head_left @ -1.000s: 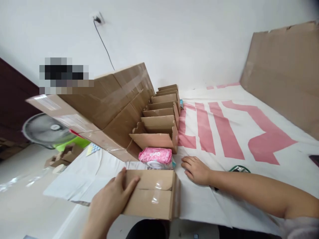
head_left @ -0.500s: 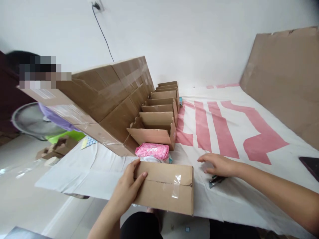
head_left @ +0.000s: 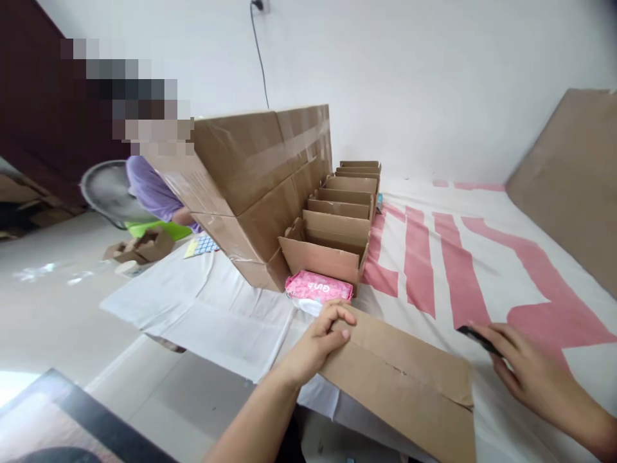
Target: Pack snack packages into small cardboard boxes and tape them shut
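A closed cardboard box [head_left: 400, 386] lies tilted at the table's near edge, a seam running along its upper face. My left hand [head_left: 328, 334] grips its far left corner, thumb on top and fingers curled at the edge. To the right of the box, my right hand [head_left: 525, 366] is closed around a slim black hand tool [head_left: 479, 339], whose exact kind I cannot make out. The tool is held above the cloth, apart from the box. Just beyond my left hand lies a pink printed packet [head_left: 318, 287], with something white under it.
Several open cardboard boxes [head_left: 322, 254] stand in a row beside a stack of taped cartons [head_left: 260, 161]. A white cloth with red print [head_left: 414, 257] covers the table. Behind the stack sits a person in a purple top [head_left: 152, 190], near a fan [head_left: 103, 193]. A large cardboard sheet [head_left: 573, 180] leans right.
My right hand has picked up the black tool from the cloth. The box has turned, its right end swinging toward me, with my left hand still on it. The view has shifted left.
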The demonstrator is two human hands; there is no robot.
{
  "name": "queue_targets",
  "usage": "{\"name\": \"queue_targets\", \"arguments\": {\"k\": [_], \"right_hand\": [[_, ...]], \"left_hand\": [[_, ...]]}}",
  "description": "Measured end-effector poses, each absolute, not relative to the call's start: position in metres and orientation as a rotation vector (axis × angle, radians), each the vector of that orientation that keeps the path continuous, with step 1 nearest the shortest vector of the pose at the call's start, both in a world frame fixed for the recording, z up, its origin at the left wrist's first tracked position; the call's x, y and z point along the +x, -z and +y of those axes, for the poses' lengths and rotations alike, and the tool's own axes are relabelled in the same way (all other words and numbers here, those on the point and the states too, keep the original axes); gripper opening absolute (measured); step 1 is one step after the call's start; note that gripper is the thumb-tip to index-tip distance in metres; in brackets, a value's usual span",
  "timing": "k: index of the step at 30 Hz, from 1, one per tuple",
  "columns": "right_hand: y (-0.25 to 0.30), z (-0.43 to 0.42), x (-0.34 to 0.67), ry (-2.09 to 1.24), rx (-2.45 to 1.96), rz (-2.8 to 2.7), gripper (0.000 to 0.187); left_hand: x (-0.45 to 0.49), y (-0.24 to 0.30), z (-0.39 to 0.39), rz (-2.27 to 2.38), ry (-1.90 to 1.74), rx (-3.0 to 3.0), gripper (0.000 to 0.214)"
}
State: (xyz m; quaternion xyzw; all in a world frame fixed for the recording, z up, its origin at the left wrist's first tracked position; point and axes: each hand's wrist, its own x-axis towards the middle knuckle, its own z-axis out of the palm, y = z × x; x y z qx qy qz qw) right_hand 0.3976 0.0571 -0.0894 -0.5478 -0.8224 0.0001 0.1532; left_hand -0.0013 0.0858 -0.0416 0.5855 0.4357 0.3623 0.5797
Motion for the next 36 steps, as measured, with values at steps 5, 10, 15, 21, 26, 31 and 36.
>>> {"name": "queue_targets", "arguments": {"k": [5,10,15,21,26,31,36], "right_hand": [[0.032,0.071,0.366,0.316,-1.471,-2.287,0.041],[-0.006,0.075,0.296,0.393,-1.137,-2.494,0.035],[-0.013,0.082,0.236,0.470,-0.884,-2.709,0.041],[-0.018,0.088,0.199,0.542,-0.773,-2.798,0.051],[-0.030,0.084,0.190,0.699,-0.735,-2.828,0.042],[-0.043,0.078,0.197,0.880,-0.669,-2.910,0.037],[-0.044,0.070,0.215,0.888,-0.679,-2.934,0.036]], "left_hand": [[0.013,0.047,0.080,1.023,-0.958,1.279,0.028],[0.009,0.060,0.088,0.850,-0.997,1.367,0.041],[-0.003,0.081,0.101,0.523,-0.992,1.532,0.045],[-0.003,0.091,0.101,0.444,-1.128,1.614,0.054],[-0.003,0.095,0.100,0.450,-1.135,1.618,0.055],[-0.003,0.097,0.100,0.447,-1.136,1.617,0.050],[-0.004,0.097,0.101,0.471,-1.093,1.627,0.048]]}}
